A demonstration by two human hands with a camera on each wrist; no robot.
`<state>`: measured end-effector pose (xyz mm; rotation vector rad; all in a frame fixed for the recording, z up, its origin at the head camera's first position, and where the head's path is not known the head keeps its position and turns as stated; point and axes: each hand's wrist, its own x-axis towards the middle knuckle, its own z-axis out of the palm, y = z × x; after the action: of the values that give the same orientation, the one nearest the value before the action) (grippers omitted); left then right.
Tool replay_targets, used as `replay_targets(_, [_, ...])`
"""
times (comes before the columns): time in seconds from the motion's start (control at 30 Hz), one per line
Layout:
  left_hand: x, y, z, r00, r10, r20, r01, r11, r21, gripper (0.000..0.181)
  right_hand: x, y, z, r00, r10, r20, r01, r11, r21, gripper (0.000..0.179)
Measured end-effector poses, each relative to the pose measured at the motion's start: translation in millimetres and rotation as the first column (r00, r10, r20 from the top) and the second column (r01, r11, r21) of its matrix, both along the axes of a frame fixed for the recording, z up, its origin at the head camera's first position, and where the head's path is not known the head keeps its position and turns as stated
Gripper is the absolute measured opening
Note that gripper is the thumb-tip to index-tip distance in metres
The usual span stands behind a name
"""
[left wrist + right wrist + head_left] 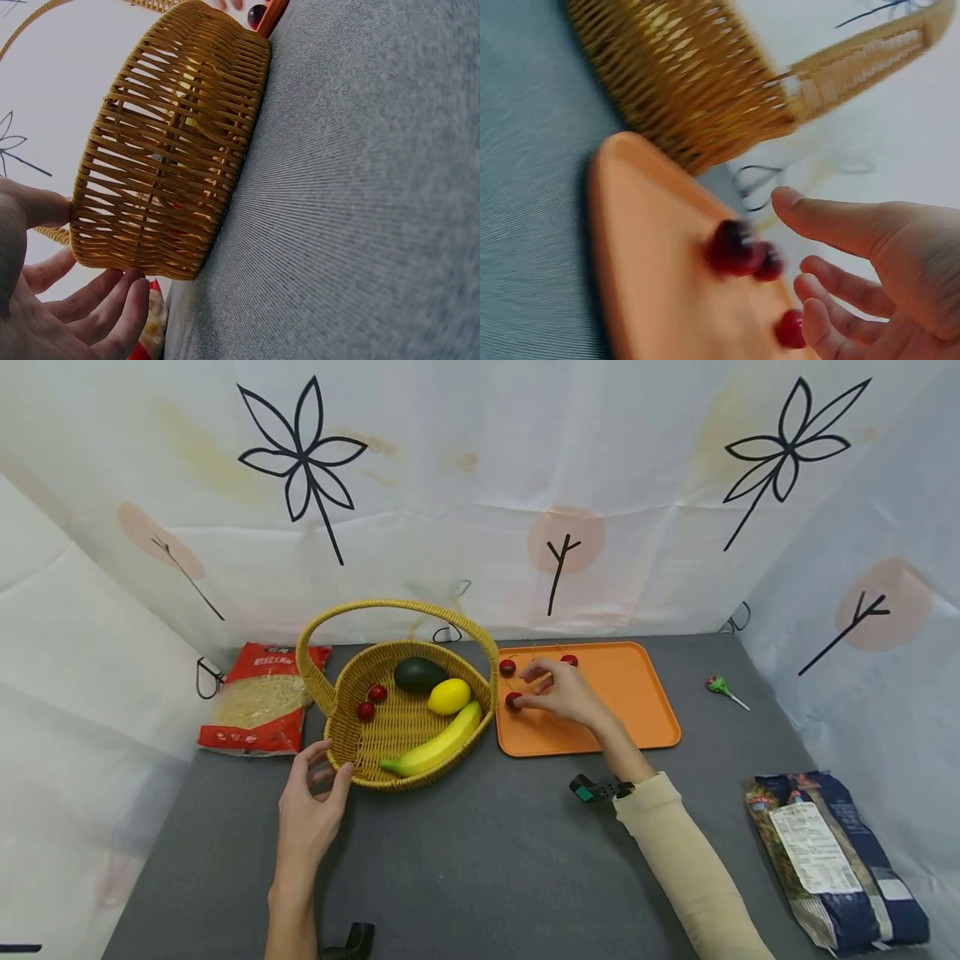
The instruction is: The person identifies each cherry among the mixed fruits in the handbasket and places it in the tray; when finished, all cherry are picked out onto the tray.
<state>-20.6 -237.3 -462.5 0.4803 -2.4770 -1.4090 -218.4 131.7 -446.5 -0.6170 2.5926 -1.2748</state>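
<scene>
A yellow wicker basket (375, 743) with a tall handle holds two cherries (371, 702), a dark green avocado (420, 675), a lemon (449, 697) and a banana (442, 745). At its near left rim, my left hand (311, 814) grips the basket, the thumb on one side and fingers on the other, as the left wrist view also shows. Over the left part of an orange tray (615, 702) hovers my right hand (562, 693). Its thumb and fingers are apart around empty space, close to a cherry (513, 701). Two more cherries (507, 667) lie farther back on the tray.
Left of the basket lies a red bag (255, 702) of pale dry food. A lollipop (724, 690) with a green wrapper is right of the tray. Near the right edge of the grey table (480, 868) rests a dark blue package (832, 860). White printed cloth surrounds the table.
</scene>
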Motion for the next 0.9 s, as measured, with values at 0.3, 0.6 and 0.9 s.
replay_targets(0.3, [0.1,-0.3,-0.8,1.0,-0.001,-0.008,0.001,1.0,-0.003,0.053,24.0,11.7,48.6,0.998,0.026,-0.064,-0.04,0.971,-0.234,0.037])
replay_targets(0.6, [-0.5,0.2,-0.7,1.0,-0.006,-0.001,0.006,1.0,0.011,0.054,58.9,-21.8,76.0,0.958,0.28,-0.056,-0.277,0.865,-0.418,0.026])
replay_targets(0.9, [-0.2,0.5,-0.1,1.0,0.002,-0.004,-0.002,1.0,0.004,0.053,52.5,-103.8,61.6,0.878,0.477,-0.046,-0.462,0.817,-0.346,0.026])
